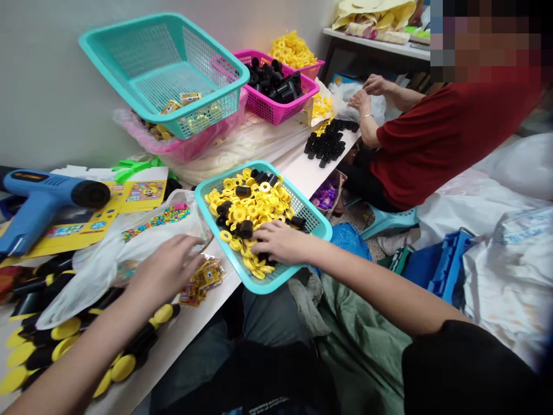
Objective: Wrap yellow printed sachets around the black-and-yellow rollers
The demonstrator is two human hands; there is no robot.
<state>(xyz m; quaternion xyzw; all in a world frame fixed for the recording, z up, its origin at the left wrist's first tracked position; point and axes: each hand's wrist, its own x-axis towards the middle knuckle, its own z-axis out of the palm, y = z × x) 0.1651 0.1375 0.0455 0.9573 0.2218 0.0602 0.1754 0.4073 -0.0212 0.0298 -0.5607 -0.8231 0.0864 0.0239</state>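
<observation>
Capped tubes (pixel 41 357) massed along tabletop's (pixel 184 327) near edge; loose caps (pixel 259 214), black tubes (pixel 246 229) remain in basket (pixel 261 287). Right hand (pixel 279 242) inside, left hand (pixel 166 268) half-curled; holds unclear.

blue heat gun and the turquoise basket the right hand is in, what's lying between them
The head view shows yellow printed sheets beside the heat gun, then a plastic bag with multicoloured beads, nearer the basket.
</observation>
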